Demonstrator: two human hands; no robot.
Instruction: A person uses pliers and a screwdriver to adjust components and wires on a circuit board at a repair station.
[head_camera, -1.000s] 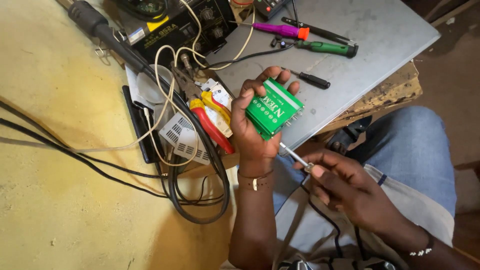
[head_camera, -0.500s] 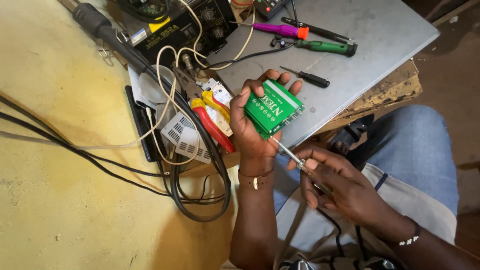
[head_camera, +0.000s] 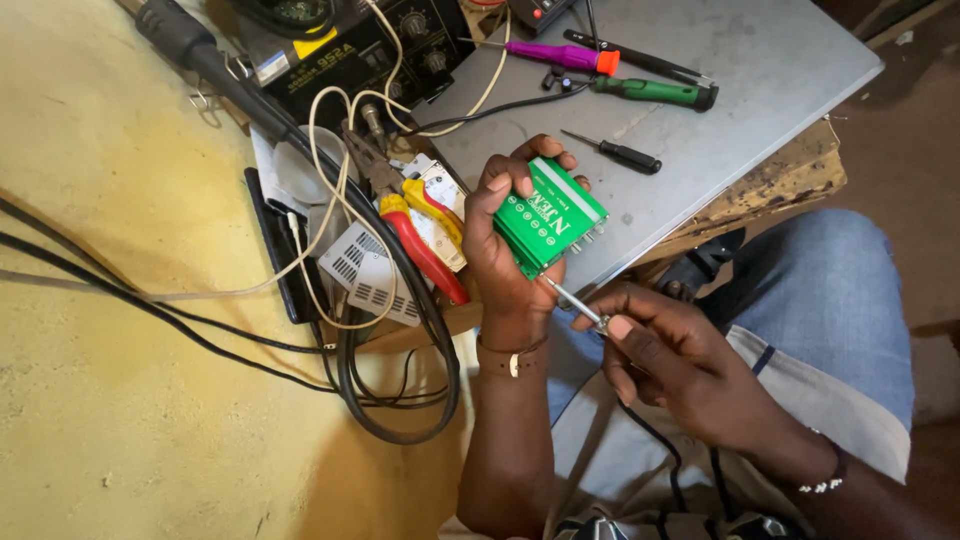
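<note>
Grey sheet-metal bench (head_camera: 720, 90) on a worn wooden base, set against a yellow-painted wall; we look down on both hands over a lap in blue denim. Our left hand (head_camera: 505, 250) holds a small green rectangular metal box (head_camera: 552, 215) upright above the bench edge, fingers (head_camera: 520, 185) wrapped round its top and side. Our right hand (head_camera: 670, 350) pinches a slim silver-shafted screwdriver (head_camera: 572, 300), its tip meeting the lower corner of the box; the fingers are closed on the shaft.

To work this well, we judge that the shaft should stay in line with the fastener, the box braced firmly by the left palm, and pressure kept light so the tip does not slip toward the wrist.

On the bench lie a small black-handled screwdriver (head_camera: 622, 153), a green-handled screwdriver (head_camera: 655, 92) and a purple-handled tool with an orange cap (head_camera: 565, 56). Just left of the box sit red-and-yellow-handled pliers (head_camera: 425, 235), a white vented plastic casing (head_camera: 365, 270), looping cream and black cables (head_camera: 400, 330) and a black rework station with dials (head_camera: 350, 45); these crowd the left elbow.
</note>
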